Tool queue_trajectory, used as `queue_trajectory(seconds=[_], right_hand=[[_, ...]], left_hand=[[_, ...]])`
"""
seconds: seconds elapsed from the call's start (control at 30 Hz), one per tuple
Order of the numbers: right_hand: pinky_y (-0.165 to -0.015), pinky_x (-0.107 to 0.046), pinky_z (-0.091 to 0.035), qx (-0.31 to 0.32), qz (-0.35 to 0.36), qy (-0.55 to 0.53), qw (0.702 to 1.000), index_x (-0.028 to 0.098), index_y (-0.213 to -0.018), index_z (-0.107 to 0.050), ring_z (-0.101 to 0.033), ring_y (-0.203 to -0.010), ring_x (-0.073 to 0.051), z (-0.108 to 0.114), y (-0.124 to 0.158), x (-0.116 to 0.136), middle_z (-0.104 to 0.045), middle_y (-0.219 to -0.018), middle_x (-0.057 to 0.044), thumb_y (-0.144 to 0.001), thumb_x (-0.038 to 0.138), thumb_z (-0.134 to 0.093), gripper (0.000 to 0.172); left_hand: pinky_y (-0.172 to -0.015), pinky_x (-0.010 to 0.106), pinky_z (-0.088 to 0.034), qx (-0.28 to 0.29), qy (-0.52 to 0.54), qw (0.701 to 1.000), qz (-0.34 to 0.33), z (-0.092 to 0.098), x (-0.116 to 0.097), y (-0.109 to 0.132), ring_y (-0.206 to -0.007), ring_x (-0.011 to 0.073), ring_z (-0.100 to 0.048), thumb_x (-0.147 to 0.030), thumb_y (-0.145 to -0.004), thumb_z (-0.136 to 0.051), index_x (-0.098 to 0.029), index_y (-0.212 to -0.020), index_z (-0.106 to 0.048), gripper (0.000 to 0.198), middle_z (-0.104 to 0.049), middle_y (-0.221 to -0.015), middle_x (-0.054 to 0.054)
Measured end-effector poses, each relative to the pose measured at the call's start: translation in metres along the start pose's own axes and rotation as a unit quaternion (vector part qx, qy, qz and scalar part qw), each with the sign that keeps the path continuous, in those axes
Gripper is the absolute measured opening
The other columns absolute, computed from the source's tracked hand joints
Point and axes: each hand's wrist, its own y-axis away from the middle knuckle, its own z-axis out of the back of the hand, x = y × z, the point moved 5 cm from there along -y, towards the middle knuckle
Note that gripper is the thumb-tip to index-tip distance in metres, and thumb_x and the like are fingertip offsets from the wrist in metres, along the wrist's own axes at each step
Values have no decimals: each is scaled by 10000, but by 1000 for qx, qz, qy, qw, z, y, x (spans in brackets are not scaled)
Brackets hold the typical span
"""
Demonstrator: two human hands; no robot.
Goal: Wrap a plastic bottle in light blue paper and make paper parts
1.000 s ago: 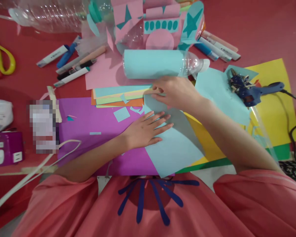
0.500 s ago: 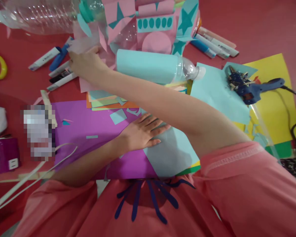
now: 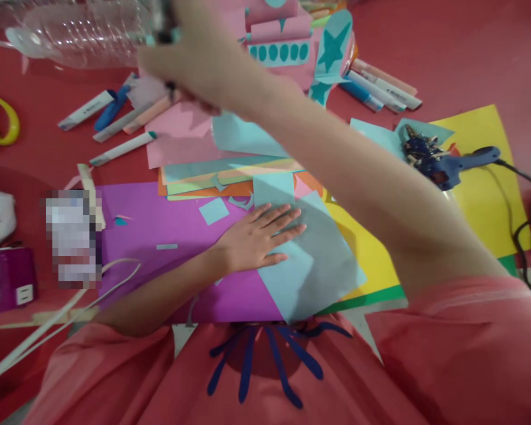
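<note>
My left hand [image 3: 256, 239] lies flat with fingers spread on a pale blue paper sheet [image 3: 314, 265], which overlaps a purple sheet [image 3: 137, 227]. My right hand [image 3: 203, 62], blurred by motion, is raised at the upper middle with its fingers closed round a dark marker [image 3: 163, 23]. Below that hand and forearm, a bottle wrapped in light blue paper [image 3: 243, 134] is mostly hidden. Left of it lie several markers, among them a green-tipped marker [image 3: 123, 148] and a peach marker [image 3: 147, 115]. Small blue paper scraps [image 3: 213, 211] rest near my left hand.
A glue gun [image 3: 442, 156] with a cord lies on yellow paper [image 3: 478, 206] at right. Clear plastic bottles [image 3: 79, 35] and yellow-handled scissors [image 3: 2, 118] are at left. A pink paper craft with teal stars [image 3: 278, 53] stands behind. More markers [image 3: 383, 88] lie beside it.
My right hand has lifted from the markers, up and to the right, with the dark marker in it. The remaining markers have shifted slightly. My left hand stays on the paper.
</note>
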Motion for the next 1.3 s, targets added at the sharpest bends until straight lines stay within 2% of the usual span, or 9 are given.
queue_trajectory(seconds=[0.07,0.17,0.33,0.5,0.6,0.73,0.83,1.0,1.3], right_hand=[[-345,-14,-175,-54,-1,24,998,174,-626,-349,-233,-291,18,32,29,6,-271,-387,133,-960,204,-267,345],[-286,-101,-245,-63,-23,-67,995,193,-662,-391,-359,-317,-41,70,78,-5,-420,-408,89,-956,244,-295,314],[-551,-226,-513,-51,-6,-13,999,189,-880,-588,-658,-647,-124,104,145,-56,-697,-738,-37,-931,392,-403,279],[-829,-379,-550,-130,43,80,987,245,-955,-597,-683,-935,-213,122,156,-95,-710,-944,-63,-857,683,-466,468],[-848,-396,-544,-147,49,98,983,254,-936,-566,-680,-941,-220,126,148,-100,-696,-944,-64,-874,687,-428,459],[-622,-305,-507,-155,86,60,982,251,-807,-532,-592,-640,-148,119,143,-95,-598,-686,-8,-922,497,-458,281],[-524,-253,-454,-107,57,32,992,236,-758,-511,-520,-532,-104,100,144,-98,-547,-617,30,-884,328,-533,158],[-651,-297,-523,-1,-8,77,997,206,-875,-569,-620,-680,-134,69,148,-107,-616,-755,3,-839,313,-609,120],[-763,-330,-544,11,-6,144,989,248,-895,-596,-675,-807,-172,71,148,-111,-684,-849,-23,-838,340,-621,111]], left_hand=[[-1172,431,-240,-1,-2,1000,-1,1,0,0,-1457,260,-332,-469,-997,-361,-227,-1517,-313,575,-336,-1588,81],[-1170,414,-240,2,-2,1000,-1,3,-1,0,-1451,247,-341,-459,-1001,-362,-232,-1515,-317,564,-373,-1571,74],[-1173,405,-254,5,0,1000,13,3,-4,0,-1447,242,-349,-452,-986,-416,-207,-1508,-330,583,-374,-1569,93],[-1189,419,-248,-8,1,1000,28,1,-8,2,-1466,239,-325,-437,-1003,-370,-199,-1516,-309,569,-359,-1574,94],[-1194,432,-253,-3,4,999,36,0,-9,3,-1478,241,-301,-448,-1001,-373,-206,-1525,-284,584,-331,-1586,97],[-1196,401,-277,-20,4,1000,20,1,-13,2,-1457,218,-345,-397,-1011,-364,-174,-1495,-356,533,-402,-1549,98],[-1189,341,-306,-55,0,998,-2,2,-18,2,-1399,178,-437,-299,-1019,-358,-143,-1430,-458,451,-510,-1475,86],[-1156,321,-358,-90,13,996,-3,3,-20,2,-1344,188,-504,-278,-1010,-386,-130,-1384,-507,420,-602,-1385,72],[-1201,358,-244,-2,15,1000,-12,-3,-42,7,-1450,204,-355,-482,-996,-362,-117,-1497,-338,620,-404,-1547,96]])
